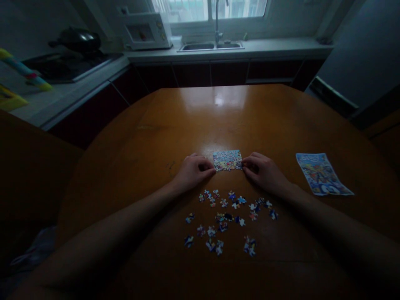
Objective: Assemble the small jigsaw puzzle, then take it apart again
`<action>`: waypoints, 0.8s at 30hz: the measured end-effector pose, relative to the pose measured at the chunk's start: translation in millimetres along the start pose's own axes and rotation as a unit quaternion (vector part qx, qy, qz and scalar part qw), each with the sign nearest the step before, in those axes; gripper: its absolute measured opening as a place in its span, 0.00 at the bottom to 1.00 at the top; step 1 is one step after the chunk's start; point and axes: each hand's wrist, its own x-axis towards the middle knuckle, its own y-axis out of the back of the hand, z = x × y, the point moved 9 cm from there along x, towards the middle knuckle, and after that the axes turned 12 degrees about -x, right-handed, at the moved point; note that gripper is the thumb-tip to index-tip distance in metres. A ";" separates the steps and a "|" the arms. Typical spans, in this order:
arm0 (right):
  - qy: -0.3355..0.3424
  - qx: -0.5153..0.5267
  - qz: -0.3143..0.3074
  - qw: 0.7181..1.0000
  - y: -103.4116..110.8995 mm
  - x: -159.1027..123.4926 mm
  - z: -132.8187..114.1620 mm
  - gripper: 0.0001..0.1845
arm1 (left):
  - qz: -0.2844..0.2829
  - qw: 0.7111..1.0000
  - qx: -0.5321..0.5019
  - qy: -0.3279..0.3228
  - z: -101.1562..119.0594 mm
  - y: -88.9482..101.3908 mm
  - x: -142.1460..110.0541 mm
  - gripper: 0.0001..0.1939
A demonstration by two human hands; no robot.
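A partly joined jigsaw puzzle (227, 160) lies flat on the wooden table (150, 137), its top edge straight and its lower edge jagged. My left hand (195, 170) pinches its left edge near the lower corner, thumb and fingers curled together. At the right edge, my right hand (261, 168) grips the same puzzle between thumb and fingertips. Nearer to me, several loose puzzle pieces (223, 203) are scattered between my forearms, some showing the picture and some pale.
A creased colour picture sheet (323, 174) lies to the right of my right hand. Beyond the table stand a counter with a sink (198, 46), a microwave (145, 31) and, at left, a stove with a dark wok (79, 40).
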 end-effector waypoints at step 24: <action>-0.016 0.015 0.014 1.000 4.0 0.8 4.6 0.08 | -0.263 0.953 -0.006 -0.151 36.8 -25.6 -15.0 0.06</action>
